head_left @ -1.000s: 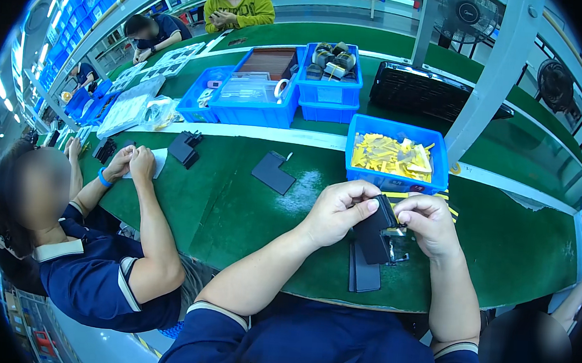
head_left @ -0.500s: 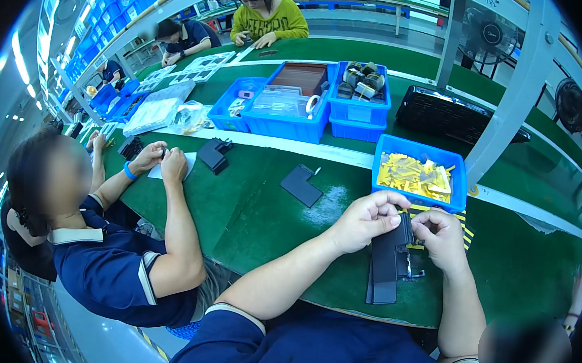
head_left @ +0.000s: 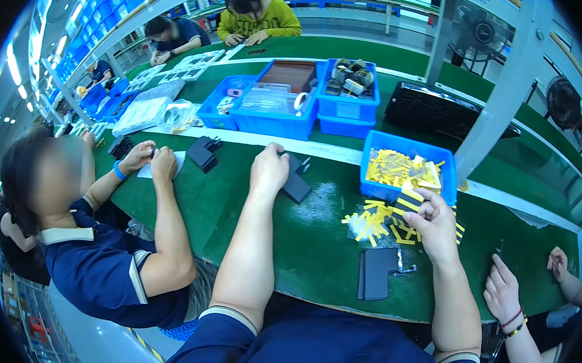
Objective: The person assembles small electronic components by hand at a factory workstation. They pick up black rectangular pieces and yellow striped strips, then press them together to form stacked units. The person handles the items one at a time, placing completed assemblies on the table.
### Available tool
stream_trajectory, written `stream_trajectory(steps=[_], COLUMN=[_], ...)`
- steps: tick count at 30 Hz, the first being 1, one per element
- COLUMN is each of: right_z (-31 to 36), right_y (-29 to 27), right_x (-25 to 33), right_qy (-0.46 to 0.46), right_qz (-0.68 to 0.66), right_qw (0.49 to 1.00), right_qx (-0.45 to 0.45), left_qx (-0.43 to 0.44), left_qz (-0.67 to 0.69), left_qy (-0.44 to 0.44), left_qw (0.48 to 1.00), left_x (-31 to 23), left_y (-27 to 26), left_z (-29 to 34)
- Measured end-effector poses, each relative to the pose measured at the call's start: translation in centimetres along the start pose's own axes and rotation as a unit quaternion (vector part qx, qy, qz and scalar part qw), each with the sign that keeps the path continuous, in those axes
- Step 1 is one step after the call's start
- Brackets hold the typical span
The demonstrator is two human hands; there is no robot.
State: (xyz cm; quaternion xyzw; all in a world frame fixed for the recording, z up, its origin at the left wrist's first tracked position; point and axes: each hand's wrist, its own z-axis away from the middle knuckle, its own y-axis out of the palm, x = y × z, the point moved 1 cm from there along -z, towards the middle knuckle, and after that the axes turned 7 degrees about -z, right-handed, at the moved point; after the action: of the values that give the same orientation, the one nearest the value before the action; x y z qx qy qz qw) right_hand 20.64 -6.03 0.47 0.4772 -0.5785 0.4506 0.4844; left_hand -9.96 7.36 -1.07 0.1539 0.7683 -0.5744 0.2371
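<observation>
- Left hand [head_left: 269, 170] reaches far out, its grip closed over a dark flat part [head_left: 295, 185] on the green table [head_left: 266, 247], left of the blue bin [head_left: 410, 171].
- Right hand [head_left: 434, 222] pinches a yellow strip [head_left: 409, 204] just below that bin.
- Loose yellow strips [head_left: 372, 224] lie beside it.
- A black flat case [head_left: 376, 273] sits nearer, below the bin.

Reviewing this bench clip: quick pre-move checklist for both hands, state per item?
1. Left hand on the dark flat part: ok, touching; grip cannot tell.
2. Right hand at the loose yellow strips: ok; strip pinched, cannot tell.
3. Black part lying flat near the table edge, no hand on it: ok.
4. Blue bin holds yellow strips: ok.
5. Neighbours' hands apart from both: ok.
</observation>
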Motion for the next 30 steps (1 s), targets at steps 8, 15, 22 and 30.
stream_trajectory(steps=[8, 15, 22, 30], right_z=[0.2, 0.4, 0.7, 0.8], right_y=[0.9, 1.7, 1.1, 0.7], right_x=[-0.5, -0.7, 1.1, 1.3], right_qy=[0.000, -0.025, -0.044, -0.026], right_qz=[-0.194, -0.186, -0.285, -0.169], right_qw=[0.981, 0.982, 0.957, 0.985], right_qx=[-0.009, 0.020, -0.032, -0.018], left_qx=[0.097, 0.231, 0.364, 0.143], left_qz=[0.236, 0.398, 0.433, -0.067], left_qy=[0.172, 0.253, 0.090, 0.362], left_qw=[0.951, 0.851, 0.820, 0.919], left_x=[-7.4, -10.7, -9.9, -9.9], left_y=[-0.4, 1.6, 1.8, 2.1], left_z=[5.9, 10.9, 9.1, 9.8])
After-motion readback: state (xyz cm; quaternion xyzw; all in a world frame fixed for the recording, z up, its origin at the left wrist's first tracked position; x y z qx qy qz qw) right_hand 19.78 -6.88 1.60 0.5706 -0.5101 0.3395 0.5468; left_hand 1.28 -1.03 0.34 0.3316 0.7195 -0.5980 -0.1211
